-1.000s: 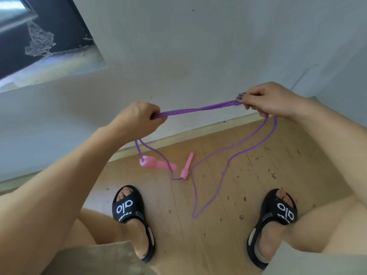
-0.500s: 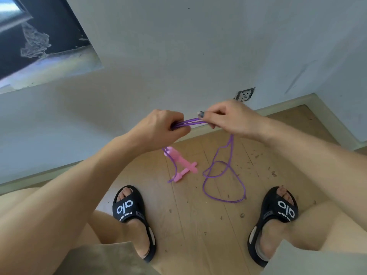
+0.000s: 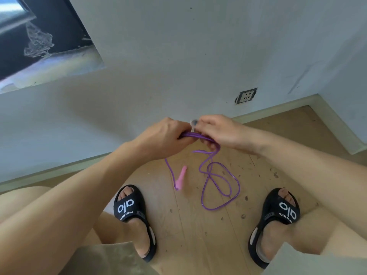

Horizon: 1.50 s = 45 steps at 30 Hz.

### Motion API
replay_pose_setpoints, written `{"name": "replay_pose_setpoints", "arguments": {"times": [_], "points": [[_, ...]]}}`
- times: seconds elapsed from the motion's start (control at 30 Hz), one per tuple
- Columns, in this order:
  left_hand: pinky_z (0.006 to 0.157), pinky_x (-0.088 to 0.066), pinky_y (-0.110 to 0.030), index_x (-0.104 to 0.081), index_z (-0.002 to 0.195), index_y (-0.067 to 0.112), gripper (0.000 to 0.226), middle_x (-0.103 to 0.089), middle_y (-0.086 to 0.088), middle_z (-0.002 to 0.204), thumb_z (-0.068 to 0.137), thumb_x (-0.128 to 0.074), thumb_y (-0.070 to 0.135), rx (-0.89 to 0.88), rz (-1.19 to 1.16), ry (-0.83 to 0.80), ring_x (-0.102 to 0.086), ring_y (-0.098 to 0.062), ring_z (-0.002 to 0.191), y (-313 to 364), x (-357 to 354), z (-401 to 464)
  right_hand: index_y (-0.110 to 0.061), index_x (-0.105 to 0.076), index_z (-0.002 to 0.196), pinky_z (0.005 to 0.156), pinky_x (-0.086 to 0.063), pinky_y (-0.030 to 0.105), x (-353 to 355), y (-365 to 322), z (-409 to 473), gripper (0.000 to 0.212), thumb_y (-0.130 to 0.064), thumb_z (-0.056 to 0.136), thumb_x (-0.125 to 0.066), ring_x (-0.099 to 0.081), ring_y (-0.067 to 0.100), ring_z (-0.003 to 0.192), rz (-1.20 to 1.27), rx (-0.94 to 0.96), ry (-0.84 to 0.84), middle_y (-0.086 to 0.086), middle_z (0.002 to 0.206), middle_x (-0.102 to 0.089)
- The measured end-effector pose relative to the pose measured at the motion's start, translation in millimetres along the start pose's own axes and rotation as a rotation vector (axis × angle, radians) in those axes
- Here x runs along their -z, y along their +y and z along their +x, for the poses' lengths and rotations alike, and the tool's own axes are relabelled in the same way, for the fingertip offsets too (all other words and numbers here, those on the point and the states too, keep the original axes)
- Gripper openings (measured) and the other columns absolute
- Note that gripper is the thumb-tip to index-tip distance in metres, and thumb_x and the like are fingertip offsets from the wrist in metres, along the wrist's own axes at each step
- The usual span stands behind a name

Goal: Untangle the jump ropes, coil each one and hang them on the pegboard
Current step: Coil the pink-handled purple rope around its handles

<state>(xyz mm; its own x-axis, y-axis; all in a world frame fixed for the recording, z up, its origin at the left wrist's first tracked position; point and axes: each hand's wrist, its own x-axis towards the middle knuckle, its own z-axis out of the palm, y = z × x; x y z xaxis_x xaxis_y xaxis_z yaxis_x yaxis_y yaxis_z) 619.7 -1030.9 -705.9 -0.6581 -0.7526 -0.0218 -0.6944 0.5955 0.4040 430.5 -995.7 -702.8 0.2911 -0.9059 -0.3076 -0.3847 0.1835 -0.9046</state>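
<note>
A purple jump rope (image 3: 219,187) hangs from both of my hands, its slack lying in loose loops on the wooden floor between my feet. My left hand (image 3: 166,138) grips a bundle of several rope strands. My right hand (image 3: 216,132) touches it and pinches the same bundle. One pink handle (image 3: 181,178) dangles on a strand below my left hand, just above the floor. The other handle is hidden. No pegboard is in view.
A grey wall (image 3: 178,56) with a socket (image 3: 246,95) stands ahead, with a skirting board along its foot. My two feet in black sandals (image 3: 135,217) (image 3: 278,221) flank the rope. Small debris dots the floor (image 3: 198,235).
My hands have come together from wide apart, folding the stretched strands into a short bundle. The slack has dropped into more loops on the floor. Only one pink handle still shows.
</note>
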Motion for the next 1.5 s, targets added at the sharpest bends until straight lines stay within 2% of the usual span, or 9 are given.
{"name": "replay_pose_setpoints", "arguments": {"times": [0.1, 0.3, 0.43, 0.53, 0.63, 0.8, 1.17, 1.3, 1.5], "points": [[0.049, -0.027, -0.032, -0.036, 0.061, 0.022, 0.046, -0.039, 0.003, 0.051, 0.091, -0.051, 0.053, 0.006, 0.014, -0.015, -0.034, -0.014, 0.049, -3, 0, -1, -0.015, -0.057, 0.076, 0.048, -0.027, 0.027, 8, 2, -4, 0.027, -0.032, 0.098, -0.06, -0.033, 0.013, 0.051, -0.02, 0.054, 0.023, -0.009, 0.055, -0.043], [0.049, -0.027, -0.033, -0.035, 0.065, 0.02, 0.044, -0.039, 0.0, 0.053, 0.097, -0.053, 0.045, 0.031, 0.112, -0.02, -0.037, -0.015, 0.05, -21, 17, -2, -0.018, -0.065, 0.072, 0.059, -0.031, 0.028, 62, -1, -12, 0.036, -0.051, 0.087, -0.067, -0.038, 0.005, 0.053, -0.425, 0.069, 0.131, -0.012, 0.057, -0.045], [0.05, -0.03, -0.033, -0.039, 0.066, 0.02, 0.045, -0.042, -0.001, 0.053, 0.096, -0.055, 0.049, 0.032, 0.089, -0.025, -0.039, -0.016, 0.049, -24, 25, -1, -0.016, -0.065, 0.074, 0.059, -0.036, 0.027, 83, -2, -19, 0.032, -0.045, 0.088, -0.069, -0.042, 0.009, 0.053, -0.348, -0.032, 0.028, -0.01, 0.055, -0.046], [0.05, -0.039, -0.032, -0.04, 0.067, 0.016, 0.048, -0.046, -0.004, 0.05, 0.094, -0.057, 0.052, 0.0, -0.029, -0.05, -0.049, -0.015, 0.042, -19, 23, -2, -0.021, -0.067, 0.089, 0.069, -0.05, 0.04, 75, 7, -20, 0.017, -0.038, 0.089, -0.07, -0.059, 0.015, 0.063, -0.366, -0.032, 0.025, -0.003, 0.074, -0.065], [0.048, -0.04, -0.03, -0.043, 0.067, 0.016, 0.046, -0.046, 0.002, 0.046, 0.093, -0.06, 0.05, -0.021, -0.108, -0.033, -0.049, -0.012, 0.037, -12, 20, 0, -0.032, -0.063, 0.111, 0.072, -0.052, 0.026, 42, 8, -19, 0.03, -0.048, 0.086, -0.069, -0.064, 0.011, 0.081, -0.398, 0.047, 0.056, -0.006, 0.098, -0.067], [0.043, -0.039, -0.023, -0.046, 0.069, 0.015, 0.041, -0.047, 0.002, 0.052, 0.088, -0.07, 0.043, -0.129, -0.14, -0.021, -0.056, -0.011, 0.039, -1, 17, 5, -0.008, -0.068, 0.092, 0.054, -0.04, 0.018, 13, -2, -17, 0.021, -0.029, 0.094, -0.067, -0.05, 0.009, 0.057, -0.068, 0.053, -0.058, -0.003, 0.063, -0.057], [0.056, -0.047, -0.03, -0.041, 0.072, 0.023, 0.034, -0.062, 0.008, 0.054, 0.091, -0.065, 0.039, -0.032, 0.207, -0.208, -0.059, -0.002, 0.054, -30, 22, 3, -0.014, -0.065, 0.07, 0.071, -0.04, 0.029, 93, 1, -28, 0.024, -0.021, 0.092, -0.066, -0.053, 0.014, 0.064, -0.319, -0.116, -0.122, 0.003, 0.06, -0.06], [0.051, -0.043, -0.027, -0.039, 0.069, 0.016, 0.046, -0.053, 0.001, 0.051, 0.091, -0.065, 0.046, -0.018, 0.061, -0.183, -0.059, -0.008, 0.045, -17, 20, 4, -0.014, -0.068, 0.095, 0.08, -0.052, 0.035, 75, 9, -24, 0.009, -0.022, 0.092, -0.067, -0.068, 0.013, 0.073, -0.347, -0.154, -0.167, 0.003, 0.083, -0.075], [0.045, -0.039, -0.025, -0.038, 0.067, 0.01, 0.047, -0.038, 0.002, 0.052, 0.09, -0.07, 0.035, -0.063, -0.174, -0.108, -0.052, -0.013, 0.039, 6, 14, 3, -0.027, -0.043, 0.138, 0.079, -0.056, 0.039, 33, 7, -14, 0.063, -0.05, 0.085, -0.07, -0.07, 0.02, 0.067, -0.239, -0.094, -0.073, -0.002, 0.11, -0.069]]}}
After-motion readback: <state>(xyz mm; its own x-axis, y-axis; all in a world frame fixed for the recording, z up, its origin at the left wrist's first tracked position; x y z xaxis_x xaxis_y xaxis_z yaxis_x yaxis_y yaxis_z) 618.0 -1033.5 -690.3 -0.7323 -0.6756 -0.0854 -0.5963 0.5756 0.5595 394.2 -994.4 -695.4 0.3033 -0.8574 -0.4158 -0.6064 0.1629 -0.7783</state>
